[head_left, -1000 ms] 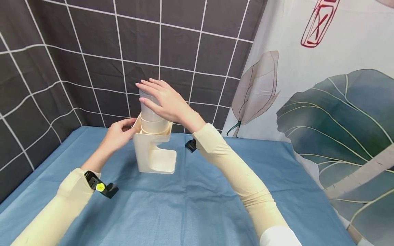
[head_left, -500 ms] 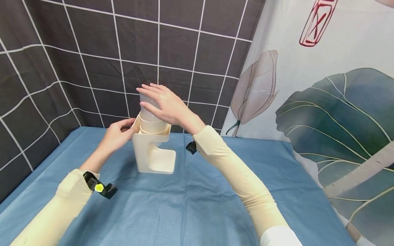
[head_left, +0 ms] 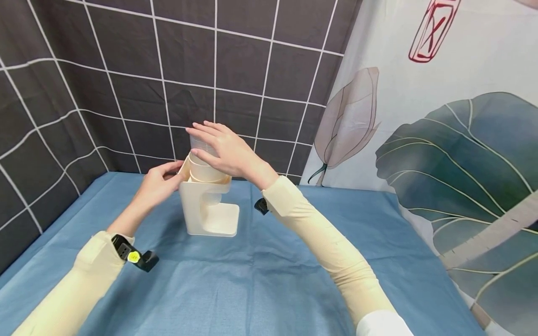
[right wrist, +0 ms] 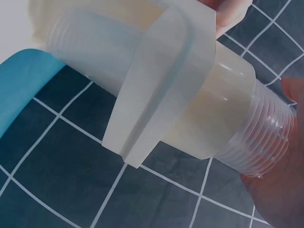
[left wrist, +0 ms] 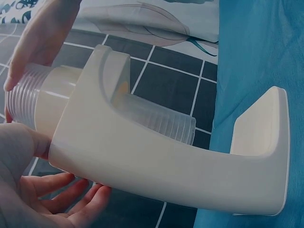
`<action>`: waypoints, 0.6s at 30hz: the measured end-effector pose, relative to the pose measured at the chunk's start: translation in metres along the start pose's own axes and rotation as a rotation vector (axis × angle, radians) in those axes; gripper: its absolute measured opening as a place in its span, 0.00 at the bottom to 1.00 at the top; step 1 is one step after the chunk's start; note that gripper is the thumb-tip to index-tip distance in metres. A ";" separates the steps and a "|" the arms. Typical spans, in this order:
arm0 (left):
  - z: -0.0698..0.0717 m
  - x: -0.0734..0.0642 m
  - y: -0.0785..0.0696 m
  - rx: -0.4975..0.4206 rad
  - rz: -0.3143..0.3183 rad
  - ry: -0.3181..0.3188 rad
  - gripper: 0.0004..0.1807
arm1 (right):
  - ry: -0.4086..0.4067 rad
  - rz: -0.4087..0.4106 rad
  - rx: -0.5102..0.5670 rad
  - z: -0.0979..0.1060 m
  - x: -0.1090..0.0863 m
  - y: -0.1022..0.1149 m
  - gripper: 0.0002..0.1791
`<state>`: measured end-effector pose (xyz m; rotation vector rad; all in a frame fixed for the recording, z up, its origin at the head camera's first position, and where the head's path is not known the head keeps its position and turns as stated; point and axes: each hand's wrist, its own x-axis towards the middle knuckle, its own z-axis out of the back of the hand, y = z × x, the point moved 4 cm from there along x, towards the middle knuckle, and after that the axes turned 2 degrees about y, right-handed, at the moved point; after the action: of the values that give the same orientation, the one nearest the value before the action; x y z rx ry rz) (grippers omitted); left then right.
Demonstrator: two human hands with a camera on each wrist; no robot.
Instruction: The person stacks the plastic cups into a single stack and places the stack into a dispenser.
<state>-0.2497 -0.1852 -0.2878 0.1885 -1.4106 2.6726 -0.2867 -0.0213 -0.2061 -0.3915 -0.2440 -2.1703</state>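
A cream cup dispenser (head_left: 192,210) stands upright on the blue cloth, with a stack of clear plastic cups (head_left: 203,145) in its round collar (head_left: 207,171). My left hand (head_left: 159,183) grips the dispenser's upper left side; in the left wrist view its thumb is against the body and the fingers curl beneath. From above, my right hand (head_left: 233,153) presses on the stack, palm over the top and fingers extended. Ridged cups (left wrist: 159,121) stick out below the collar in the left wrist view. The right wrist view shows the upper cups (right wrist: 261,130) against the right palm.
A blue cloth (head_left: 269,270) covers the table. Behind it hangs a dark curtain (head_left: 244,60) with white grid lines, and a white curtain (head_left: 386,154) with leaf prints is at the right. Both wrists wear black cameras (head_left: 147,260).
My right hand has moved down, and the cup stack has sunk lower in the collar. Cups now show beneath the collar. My left hand keeps its place on the dispenser.
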 end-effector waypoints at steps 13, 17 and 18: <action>0.002 -0.005 0.000 0.006 -0.020 -0.097 0.25 | -0.041 0.012 -0.048 -0.001 -0.003 -0.003 0.30; 0.003 -0.007 -0.002 0.027 -0.032 -0.125 0.25 | -0.097 0.026 -0.077 0.000 -0.012 -0.008 0.31; 0.003 -0.007 -0.002 0.033 -0.035 -0.128 0.24 | -0.107 0.025 -0.085 0.000 -0.015 -0.009 0.32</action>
<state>-0.2417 -0.1866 -0.2854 0.3895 -1.3838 2.6998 -0.2853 -0.0045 -0.2120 -0.5572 -0.2056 -2.1425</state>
